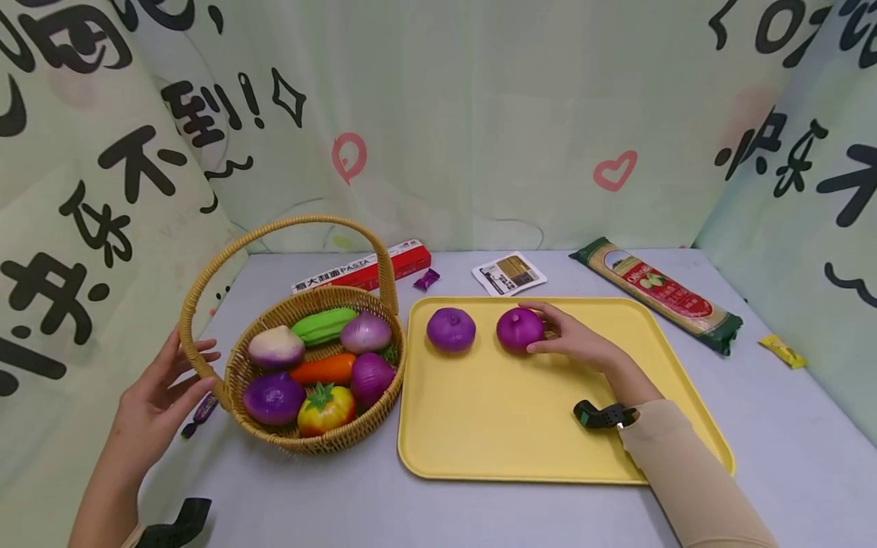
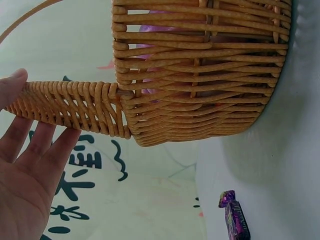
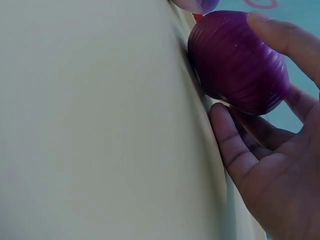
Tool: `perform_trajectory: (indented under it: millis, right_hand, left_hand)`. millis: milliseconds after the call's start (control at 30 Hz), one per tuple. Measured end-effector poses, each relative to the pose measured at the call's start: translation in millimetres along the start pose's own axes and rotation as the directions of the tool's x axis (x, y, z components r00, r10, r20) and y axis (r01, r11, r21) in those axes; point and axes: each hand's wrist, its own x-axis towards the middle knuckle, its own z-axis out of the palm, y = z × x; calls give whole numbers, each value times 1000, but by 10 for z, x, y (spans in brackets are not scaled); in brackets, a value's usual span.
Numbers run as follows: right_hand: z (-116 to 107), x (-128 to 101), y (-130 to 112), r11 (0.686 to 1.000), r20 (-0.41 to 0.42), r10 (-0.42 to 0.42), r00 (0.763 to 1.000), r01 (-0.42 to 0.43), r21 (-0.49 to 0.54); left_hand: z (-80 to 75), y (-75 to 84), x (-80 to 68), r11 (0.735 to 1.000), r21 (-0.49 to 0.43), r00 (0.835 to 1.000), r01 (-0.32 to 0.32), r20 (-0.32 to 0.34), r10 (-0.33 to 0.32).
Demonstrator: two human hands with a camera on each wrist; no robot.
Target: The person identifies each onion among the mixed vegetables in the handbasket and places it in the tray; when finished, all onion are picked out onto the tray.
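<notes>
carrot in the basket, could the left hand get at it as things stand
Probably not right now: the left hand is gripping the basket handle. If it let go, the way looks free, since the carrot lies mostly uncovered from above.

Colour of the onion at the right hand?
The onion is reddish purple with fine streaks, clearest in the right wrist view.

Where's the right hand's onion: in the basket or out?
Out: the onion is over the yellow tray, held by the right hand; the basket stands left of it.
</notes>
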Motion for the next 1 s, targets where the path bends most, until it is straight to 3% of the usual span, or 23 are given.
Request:
perform_trajectory:
  millis: [1000]
  right_hand:
    - [-34,8,5,1000,-25,0,1000,1,22]
  left_hand:
    - [-6,13,-1,999,-27,1000,-18,-9,18]
